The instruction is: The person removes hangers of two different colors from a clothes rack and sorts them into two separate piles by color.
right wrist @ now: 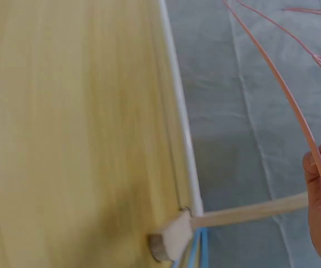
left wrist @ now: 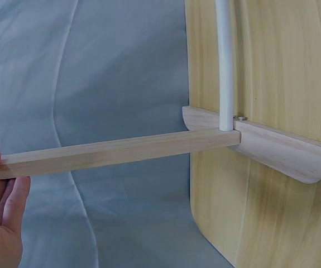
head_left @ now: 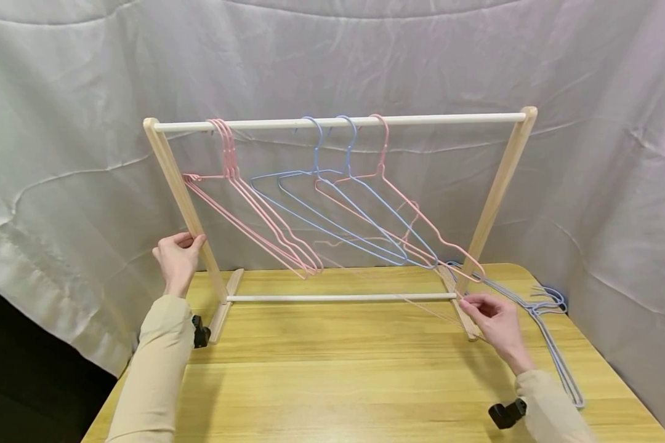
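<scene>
A small garment rack has pale wooden posts and a white top rail (head_left: 449, 119). My left hand (head_left: 177, 258) holds the left post (head_left: 181, 200) between thumb and fingers, also seen in the left wrist view. My right hand (head_left: 493, 323), near the foot of the right post, grips a pink hanger (right wrist: 294, 103) by one end. In the head view that hanger is blurred and partly lost behind the hanging ones. On the rail hang several bunched pink hangers (head_left: 230, 163) at left, two blue hangers (head_left: 350, 144) mid-rail, and one pink hanger (head_left: 385, 147) right of them.
Several grey-blue hangers (head_left: 551, 338) lie on the wooden table (head_left: 321, 381) at the right, beyond the right post (head_left: 495, 197). A white lower bar (head_left: 338, 298) joins the rack's feet. Grey curtain (head_left: 421, 61) hangs close behind and beside it.
</scene>
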Demonstrator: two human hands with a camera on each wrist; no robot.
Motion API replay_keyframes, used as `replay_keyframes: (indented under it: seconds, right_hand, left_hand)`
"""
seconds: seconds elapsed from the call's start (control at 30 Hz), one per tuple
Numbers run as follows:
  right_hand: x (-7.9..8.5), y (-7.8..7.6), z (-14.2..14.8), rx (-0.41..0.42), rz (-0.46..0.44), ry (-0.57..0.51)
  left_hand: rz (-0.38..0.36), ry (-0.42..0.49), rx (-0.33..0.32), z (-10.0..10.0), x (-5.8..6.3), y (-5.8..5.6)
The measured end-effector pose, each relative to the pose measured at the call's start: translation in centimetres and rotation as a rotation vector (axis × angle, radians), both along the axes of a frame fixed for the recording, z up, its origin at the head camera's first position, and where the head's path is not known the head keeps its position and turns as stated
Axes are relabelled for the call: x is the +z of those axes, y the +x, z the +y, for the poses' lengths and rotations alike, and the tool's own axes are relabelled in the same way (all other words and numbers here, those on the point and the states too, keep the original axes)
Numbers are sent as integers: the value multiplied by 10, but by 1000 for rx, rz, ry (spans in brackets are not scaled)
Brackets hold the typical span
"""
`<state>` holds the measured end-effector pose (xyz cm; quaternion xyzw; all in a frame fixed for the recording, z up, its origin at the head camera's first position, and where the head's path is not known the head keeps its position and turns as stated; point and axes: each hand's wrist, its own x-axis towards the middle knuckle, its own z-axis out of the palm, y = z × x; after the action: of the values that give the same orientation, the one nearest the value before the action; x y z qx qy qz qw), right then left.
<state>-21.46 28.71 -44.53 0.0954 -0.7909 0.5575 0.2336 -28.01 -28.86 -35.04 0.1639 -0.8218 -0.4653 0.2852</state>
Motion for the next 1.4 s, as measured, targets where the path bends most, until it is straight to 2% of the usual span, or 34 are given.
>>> replay_keyframes:
  seconds: [0.23, 0.5, 0.87, 1.13, 1.4]
  right_hand:
    - [-16, 4, -17, 108, -33, 33]
    - [-32, 3, -39, 227, 0, 74]
    - [-45, 10, -68, 331, -96, 108]
    - [-53, 15, -83, 377, -201, 104]
    - [-57, 17, -94, 441, -237, 90]
  left_hand:
    - [7, -8, 1, 0, 1, 1]
    - [34, -17, -4, 0, -1, 0]
    - [25, -7, -3, 0, 0, 0]
    - [20, -1, -2, 0, 1, 1]
    - [19, 0, -4, 0, 1, 1]
